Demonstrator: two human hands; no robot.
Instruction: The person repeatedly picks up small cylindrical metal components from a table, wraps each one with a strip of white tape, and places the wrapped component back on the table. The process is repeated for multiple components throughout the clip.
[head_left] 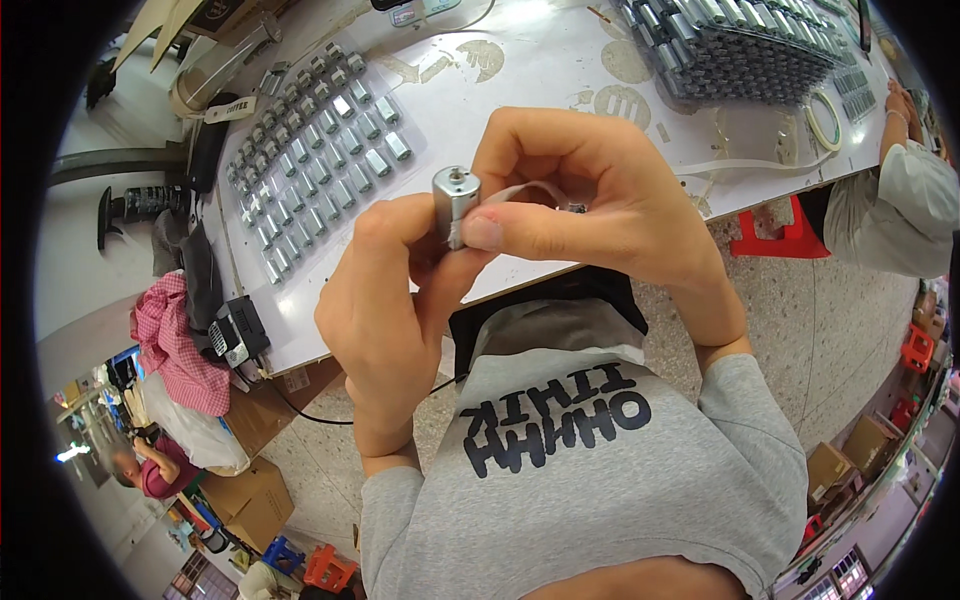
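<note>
Above the table's near edge, a small silver electric motor (pixel 457 205) stands upright between my hands, its shaft end up. My left hand (pixel 380 290) is closed around the motor's left side and lower end with thumb and fingers. My right hand (pixel 620 200) is closed too, its thumb tip pressed against the motor's right side. A narrow whitish strip (pixel 535 188) loops between the motor and the right fingers, which grip it; part of it is hidden by the thumb. A small dark piece (pixel 576 208) shows by the right palm, too small to name.
On the white table (pixel 440 110), rows of motors (pixel 320 150) lie at left. Stacked trays of motors (pixel 740 50) stand at back right, near a tape roll (pixel 823 122). A black device (pixel 238 330) sits at the left edge. Another person (pixel 890 200) sits at right.
</note>
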